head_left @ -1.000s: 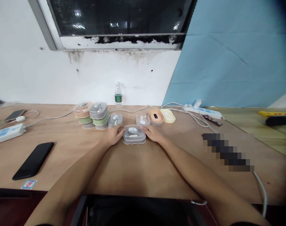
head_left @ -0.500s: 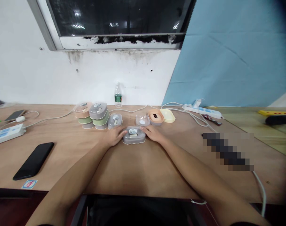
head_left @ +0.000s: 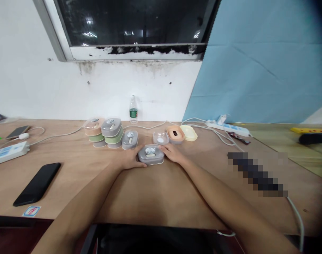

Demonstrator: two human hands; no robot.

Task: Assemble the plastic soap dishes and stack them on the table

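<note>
A grey oval plastic box with a clear lid (head_left: 150, 155) sits on the table between my hands, a round label and a pale strip on its top. My left hand (head_left: 129, 158) wraps its left end, thumb along the lower front edge, other fingers partly hidden behind. At the upper right corner, my right hand (head_left: 173, 154) is closed against the box with its fingertips on the lid. Behind it stand a clear lid (head_left: 161, 138), an orange box part (head_left: 175, 134) and a pale yellow tray-like part (head_left: 189, 133). Another lidded grey box (head_left: 129, 140) is behind my left hand.
Two stacks of boxes, an orange-topped stack (head_left: 94, 131) and a grey-topped stack (head_left: 111, 130), stand at the back left. A plastic bottle (head_left: 133, 112) is by the wall. A black phone (head_left: 37, 184) lies left; power strips (head_left: 228, 128) and cables run along both sides.
My left thumb has moved from the lid's left edge down to the box's lower front edge. The right hand keeps its place on the box. The camera view has shifted slightly.
</note>
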